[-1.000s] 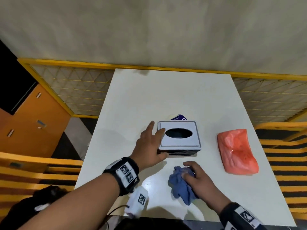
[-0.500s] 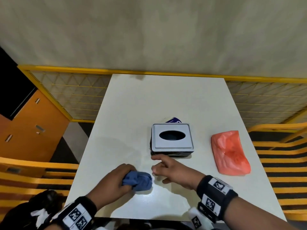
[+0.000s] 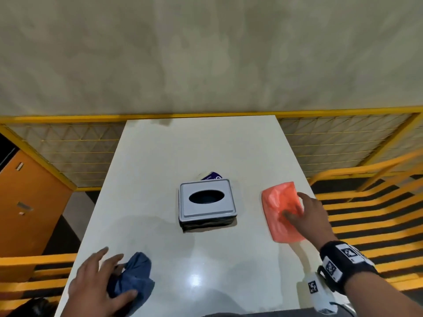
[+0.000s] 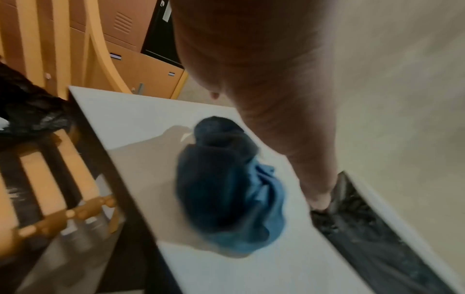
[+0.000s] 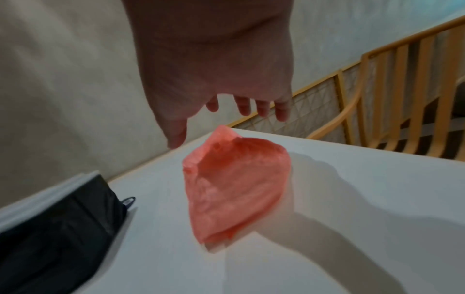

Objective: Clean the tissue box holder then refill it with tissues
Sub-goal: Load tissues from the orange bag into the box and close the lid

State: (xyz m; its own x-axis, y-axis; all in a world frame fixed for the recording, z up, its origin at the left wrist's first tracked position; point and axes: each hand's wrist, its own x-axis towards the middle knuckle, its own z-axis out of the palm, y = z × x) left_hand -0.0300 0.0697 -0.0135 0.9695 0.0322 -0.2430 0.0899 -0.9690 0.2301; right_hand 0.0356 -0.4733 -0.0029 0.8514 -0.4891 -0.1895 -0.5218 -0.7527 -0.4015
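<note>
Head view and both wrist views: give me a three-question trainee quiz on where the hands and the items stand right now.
1. True or false: the right hand already grips the crumpled orange-red plastic tissue pack.
2. Which item lies under the left hand?
A. the crumpled blue cloth
B. the grey-lidded black tissue box holder
C. the tissue pack
3. Fill in: the oval slot in the holder's lid looks ____, with no tissue showing.

Key
1. False: in the right wrist view the spread fingers hover above it.
2. A
3. dark

right hand (image 3: 306, 216) moved to orange pack (image 3: 280, 211) | left hand (image 3: 96, 287) spread beside blue cloth (image 3: 135, 277)
</note>
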